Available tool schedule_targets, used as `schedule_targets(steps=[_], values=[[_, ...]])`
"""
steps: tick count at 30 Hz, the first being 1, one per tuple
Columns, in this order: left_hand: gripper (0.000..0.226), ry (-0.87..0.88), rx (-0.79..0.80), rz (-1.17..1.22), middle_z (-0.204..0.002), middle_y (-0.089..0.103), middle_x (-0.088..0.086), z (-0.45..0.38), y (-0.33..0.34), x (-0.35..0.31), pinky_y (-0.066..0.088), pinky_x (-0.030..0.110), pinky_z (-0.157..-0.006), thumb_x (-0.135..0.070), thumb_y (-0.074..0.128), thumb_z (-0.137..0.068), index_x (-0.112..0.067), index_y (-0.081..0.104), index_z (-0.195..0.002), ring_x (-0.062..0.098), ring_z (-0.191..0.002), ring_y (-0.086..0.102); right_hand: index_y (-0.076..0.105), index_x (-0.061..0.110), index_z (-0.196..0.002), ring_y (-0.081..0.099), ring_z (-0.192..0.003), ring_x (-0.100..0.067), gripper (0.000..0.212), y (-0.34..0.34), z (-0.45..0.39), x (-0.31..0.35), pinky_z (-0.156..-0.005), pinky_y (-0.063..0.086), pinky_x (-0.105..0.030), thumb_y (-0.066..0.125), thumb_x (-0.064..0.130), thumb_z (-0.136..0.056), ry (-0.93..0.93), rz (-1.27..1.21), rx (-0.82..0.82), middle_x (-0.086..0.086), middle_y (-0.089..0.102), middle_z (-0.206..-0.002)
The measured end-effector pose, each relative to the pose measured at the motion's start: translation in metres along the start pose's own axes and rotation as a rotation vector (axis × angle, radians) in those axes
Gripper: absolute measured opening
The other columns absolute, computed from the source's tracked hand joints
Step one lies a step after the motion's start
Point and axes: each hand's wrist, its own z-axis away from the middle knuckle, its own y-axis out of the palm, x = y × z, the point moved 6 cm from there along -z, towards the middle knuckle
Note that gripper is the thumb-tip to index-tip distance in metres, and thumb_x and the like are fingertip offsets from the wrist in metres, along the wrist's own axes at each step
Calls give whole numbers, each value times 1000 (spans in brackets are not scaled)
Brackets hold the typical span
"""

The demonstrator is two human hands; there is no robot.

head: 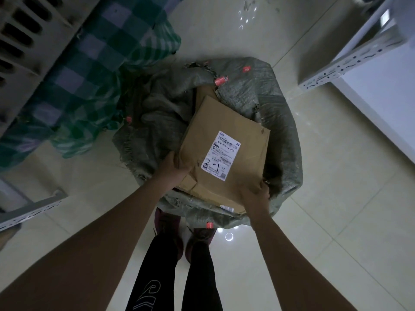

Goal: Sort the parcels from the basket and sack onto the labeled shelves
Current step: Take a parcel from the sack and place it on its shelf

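Item: brown paper-wrapped parcel (224, 153), flat and rectangular, held over the open mouth of a grey-green woven sack (280, 131) that sits on the pale tiled floor (336, 198). White shipping label (221, 156) on the upper face, printed barcodes plus a handwritten mark reading roughly "2-1". Left hand (173, 167): fingers curled round the parcel's near left edge, grasping it. Right hand (256, 194): clamped on the near right corner, likewise grasping. A second brown parcel (205, 93) lies beneath and behind the first, inside the sack; a further white label edge (226, 208) shows under the near side. Surroundings: a green-and-white checked woven bag (89, 75) just beside the sack to the left; a slotted plastic crate wall (27, 37) at upper left; perforated metal shelving uprights at lower left (29, 212) and upper right (350, 59); the person's dark trousers (179, 277) and shoes near the sack. Step in hand, by judgement: lifting one parcel from the sack and reading its label. Next move calls for matching the handwritten code to a shelf label, none of which is legible here, then carrying the parcel there level with both hands.
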Motion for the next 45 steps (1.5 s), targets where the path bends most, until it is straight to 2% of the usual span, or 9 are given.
schedule_targets(steps=[5,10,15,19,25,28,32,37,45], values=[[58,105,-166,97,-133,51,5,9,-31,-33,43,36,-97,-44,59,-90,-17,42,-138,23,-117,51,45,19,-145,49,-125,-27,48,-26,12,27,-100,41,-38,51,28,-98,-153,-132,-88,-4,50,-141],[72,134,-200,191,-141,44,4,20,-53,-60,39,32,-93,-58,63,-82,-20,38,-139,21,-121,46,52,24,-140,52,-122,-24,45,-33,22,77,-105,42,-44,47,37,-97,-207,-148,-122,-4,56,-136],[96,118,-259,161,-146,35,8,43,-70,-66,40,42,-100,-78,56,-67,-26,30,-142,30,-127,43,55,26,-136,54,-117,-30,57,-33,41,109,-103,44,-51,39,51,-87,-283,-28,-146,-9,59,-129],[82,102,-306,176,-143,35,8,56,-78,-65,41,38,-94,-68,58,-78,-19,30,-139,26,-120,44,52,22,-139,52,-120,-27,43,-30,38,104,-105,41,-45,44,36,-99,-251,-12,-52,-7,57,-134],[67,95,-251,206,-111,47,-3,50,-62,-38,39,25,-70,-66,55,-81,-18,34,-124,11,-88,52,52,11,-138,51,-99,-26,40,-13,16,71,-84,37,-33,40,13,-99,-147,147,93,-11,57,-119],[97,28,-172,270,-129,50,0,38,-54,-19,41,29,-81,-85,43,-65,-20,42,-137,16,-104,53,47,14,-142,49,-101,-26,46,-13,4,57,-84,36,-32,37,7,-97,-111,218,120,-13,55,-126],[73,1,-93,299,-134,51,4,24,-41,5,46,39,-96,-63,67,-75,-24,43,-132,25,-114,53,43,17,-146,50,-116,-31,54,-6,-4,41,-99,41,-40,37,7,-94,-58,288,132,-12,53,-136],[62,-138,45,376,-133,47,5,18,-29,25,46,40,-92,-59,63,-81,-30,37,-130,29,-115,51,38,24,-147,49,-120,-35,59,0,-10,34,-106,38,-53,41,18,-88,-82,313,75,-11,53,-135],[132,-231,299,277,-141,48,8,31,-19,36,27,45,-114,-82,74,-39,-21,29,-147,29,-125,49,30,20,-151,48,-121,-34,62,-7,-17,37,-102,41,-47,45,17,-92,-129,270,66,-11,48,-139]])
